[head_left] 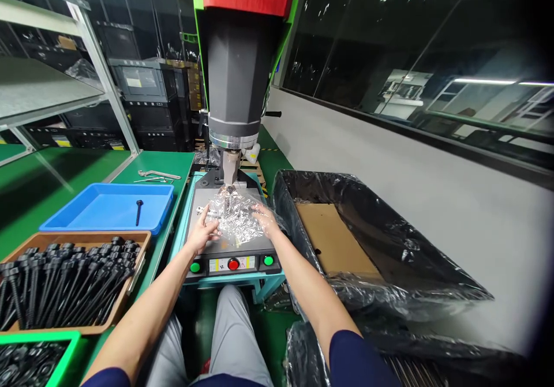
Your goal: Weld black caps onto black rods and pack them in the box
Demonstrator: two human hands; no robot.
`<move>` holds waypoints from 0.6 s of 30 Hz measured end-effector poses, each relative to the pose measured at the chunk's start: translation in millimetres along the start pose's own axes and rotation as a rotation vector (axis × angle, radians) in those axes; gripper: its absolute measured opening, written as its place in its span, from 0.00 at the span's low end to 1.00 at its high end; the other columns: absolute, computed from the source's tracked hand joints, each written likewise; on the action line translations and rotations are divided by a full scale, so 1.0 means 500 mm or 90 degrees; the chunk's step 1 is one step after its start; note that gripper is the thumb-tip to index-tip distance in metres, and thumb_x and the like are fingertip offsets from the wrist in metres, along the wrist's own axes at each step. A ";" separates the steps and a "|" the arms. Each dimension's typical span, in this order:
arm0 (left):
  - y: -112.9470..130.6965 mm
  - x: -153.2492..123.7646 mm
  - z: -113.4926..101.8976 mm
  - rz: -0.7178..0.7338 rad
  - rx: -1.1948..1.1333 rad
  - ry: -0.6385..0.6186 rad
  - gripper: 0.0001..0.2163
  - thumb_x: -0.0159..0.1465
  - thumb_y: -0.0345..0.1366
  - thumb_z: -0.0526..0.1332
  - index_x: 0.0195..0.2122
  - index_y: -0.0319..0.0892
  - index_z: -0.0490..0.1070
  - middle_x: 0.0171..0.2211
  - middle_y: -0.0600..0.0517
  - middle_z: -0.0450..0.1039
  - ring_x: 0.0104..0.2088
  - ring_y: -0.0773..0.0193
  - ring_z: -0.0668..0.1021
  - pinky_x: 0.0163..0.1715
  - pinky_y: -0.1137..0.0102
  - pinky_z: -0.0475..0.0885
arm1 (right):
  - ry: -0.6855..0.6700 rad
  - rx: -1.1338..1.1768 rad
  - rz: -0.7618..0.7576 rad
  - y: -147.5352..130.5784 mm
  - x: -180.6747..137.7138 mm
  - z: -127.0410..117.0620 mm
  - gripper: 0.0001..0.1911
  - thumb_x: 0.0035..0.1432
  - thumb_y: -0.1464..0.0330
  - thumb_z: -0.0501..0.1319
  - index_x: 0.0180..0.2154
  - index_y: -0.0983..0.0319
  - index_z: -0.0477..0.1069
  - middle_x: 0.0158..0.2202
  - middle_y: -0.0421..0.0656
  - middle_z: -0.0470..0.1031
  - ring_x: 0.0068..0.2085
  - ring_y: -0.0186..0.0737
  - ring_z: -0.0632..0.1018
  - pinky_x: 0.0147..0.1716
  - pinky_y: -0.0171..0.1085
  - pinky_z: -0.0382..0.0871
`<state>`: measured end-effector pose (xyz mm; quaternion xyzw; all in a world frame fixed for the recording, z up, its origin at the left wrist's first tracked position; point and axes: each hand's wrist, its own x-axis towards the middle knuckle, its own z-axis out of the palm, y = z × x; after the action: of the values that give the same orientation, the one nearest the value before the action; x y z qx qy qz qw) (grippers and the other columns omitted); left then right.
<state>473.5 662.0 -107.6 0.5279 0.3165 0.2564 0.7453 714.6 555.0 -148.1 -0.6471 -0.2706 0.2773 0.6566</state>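
Observation:
Both my hands rest on a crumpled clear plastic bag [236, 217] that lies on the base plate of a press machine [240, 58]. My left hand [202, 232] pinches the bag's left edge, index finger stretched forward. My right hand [265, 218] lies on the bag's right side with fingers curled into the film. The machine's metal horn [231, 168] hangs just behind the bag. In front of my hands, the control panel has two green buttons [195, 267] and a red button [233, 264].
A brown tray [130, 277] with several long black bolts sits at my left, a blue tray [108, 208] with one black bolt behind it. A green bin [64, 346] is at the lower left. A box lined with black plastic [367, 248] stands at my right. Wrenches [158, 175] lie behind the blue tray.

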 end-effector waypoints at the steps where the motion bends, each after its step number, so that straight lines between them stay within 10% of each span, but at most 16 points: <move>1: -0.002 0.001 0.000 0.003 0.002 0.000 0.47 0.57 0.38 0.69 0.71 0.48 0.40 0.20 0.57 0.68 0.26 0.60 0.80 0.22 0.73 0.72 | 0.003 0.011 0.014 0.004 0.001 0.002 0.20 0.39 0.61 0.69 0.37 0.61 0.78 0.55 0.47 0.74 0.56 0.52 0.72 0.52 0.47 0.66; 9: -0.002 0.012 0.012 0.023 0.001 -0.027 0.49 0.57 0.40 0.69 0.71 0.46 0.36 0.20 0.57 0.70 0.27 0.60 0.80 0.25 0.71 0.74 | 0.087 0.060 0.077 0.038 0.004 -0.007 0.29 0.41 0.65 0.67 0.50 0.60 0.74 0.50 0.49 0.76 0.52 0.48 0.75 0.49 0.46 0.70; 18: -0.019 0.018 0.001 0.014 -0.002 -0.005 0.47 0.59 0.40 0.68 0.71 0.47 0.37 0.20 0.58 0.70 0.27 0.62 0.80 0.26 0.72 0.73 | -0.059 -0.351 -0.082 0.080 -0.005 -0.015 0.18 0.50 0.71 0.63 0.45 0.60 0.79 0.63 0.50 0.65 0.64 0.49 0.65 0.64 0.48 0.54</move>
<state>480.4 665.2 -118.5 0.5312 0.3077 0.2628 0.7444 717.8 548.5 -188.2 -0.7693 -0.4058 0.1802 0.4593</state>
